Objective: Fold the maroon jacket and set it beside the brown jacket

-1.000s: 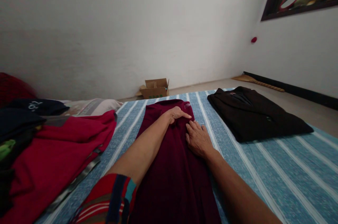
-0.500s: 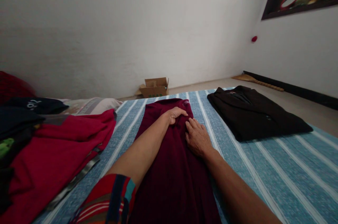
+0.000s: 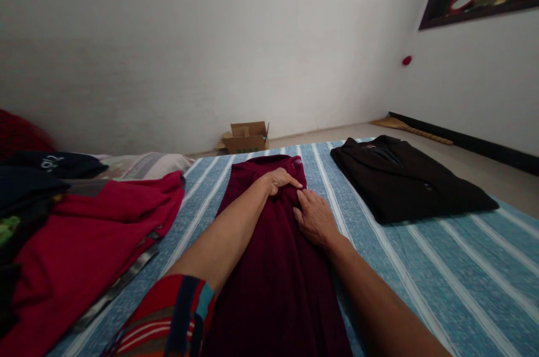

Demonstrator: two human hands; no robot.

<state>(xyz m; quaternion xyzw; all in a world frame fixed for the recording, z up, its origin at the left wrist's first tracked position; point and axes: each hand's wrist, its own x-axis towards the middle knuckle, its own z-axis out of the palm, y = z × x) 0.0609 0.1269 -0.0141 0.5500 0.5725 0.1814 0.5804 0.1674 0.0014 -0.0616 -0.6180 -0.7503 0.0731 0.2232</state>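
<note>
A dark maroon garment [image 3: 278, 267] lies lengthwise on the blue striped bed sheet [image 3: 442, 267] in front of me. My left hand [image 3: 279, 179] rests near its far end, fingers curled down and pinching the fabric. Just to the right of it, my right hand [image 3: 315, 216] lies flat on the garment with its fingers stretched out and pressing the cloth. The two hands almost touch.
A folded black garment [image 3: 404, 180] lies on the sheet at the right. A heap with a red garment [image 3: 84, 245], dark clothes [image 3: 37, 177] and a pillow [image 3: 143, 165] fills the left. A cardboard box [image 3: 247, 137] stands on the floor by the wall.
Both hands have stayed on the maroon garment's far end; the left fingers shifted slightly, curling into the fabric. The view has tilted a little.
</note>
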